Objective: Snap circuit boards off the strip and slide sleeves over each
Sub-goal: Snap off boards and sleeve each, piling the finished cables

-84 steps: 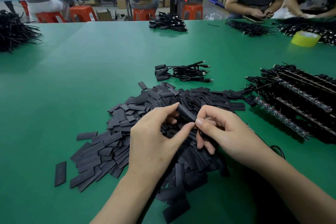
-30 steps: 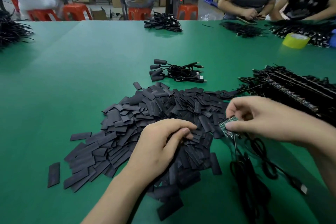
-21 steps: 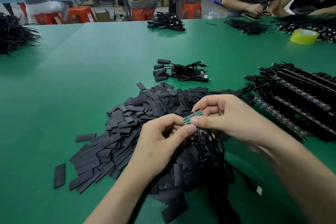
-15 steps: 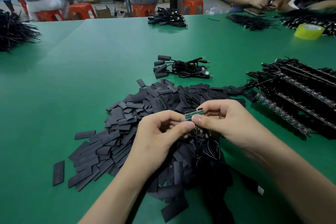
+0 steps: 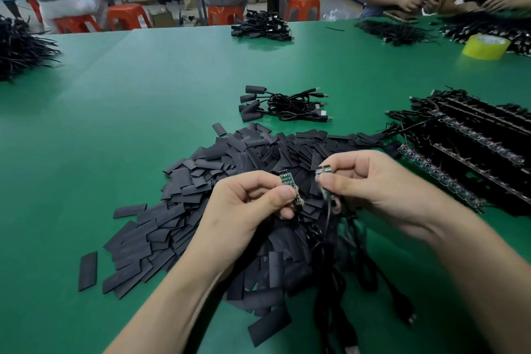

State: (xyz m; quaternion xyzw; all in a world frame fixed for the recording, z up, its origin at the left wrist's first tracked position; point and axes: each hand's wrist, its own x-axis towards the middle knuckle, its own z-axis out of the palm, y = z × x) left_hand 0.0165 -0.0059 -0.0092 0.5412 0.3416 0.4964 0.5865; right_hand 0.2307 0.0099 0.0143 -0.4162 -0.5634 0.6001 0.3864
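- Pinching a small green board (image 5: 288, 182) with the left hand (image 5: 244, 204), thumb and first finger pressing on it, other fingers curled in.
- Pinching another little board piece (image 5: 324, 171) with the right hand (image 5: 373, 184), thumb in front, fingers curled behind.
- Holding both up in the air, near each other but not touching, with a gap between them.
- Letting black wires (image 5: 330, 238) hang down below both hands.
- Seeming to be done with this snap, so probably getting ready for a sleeve.
- Keeping the big pile of flat black sleeves (image 5: 201, 178) right under and beyond both hands, on the green surface (image 5: 143, 95).
- Leaving more long strips (image 5: 471, 152) of boards off to the right of the right hand.
- Doing it well, probably: gripping each board by its edges, not squashing the tiny parts.
- Maybe putting one board down first, freeing a hand for picking up just one sleeve.
- Squeezing the flat sleeve a little to open its mouth, then pushing the board in straight.
- Watching out for tangles in the wires below the hands.
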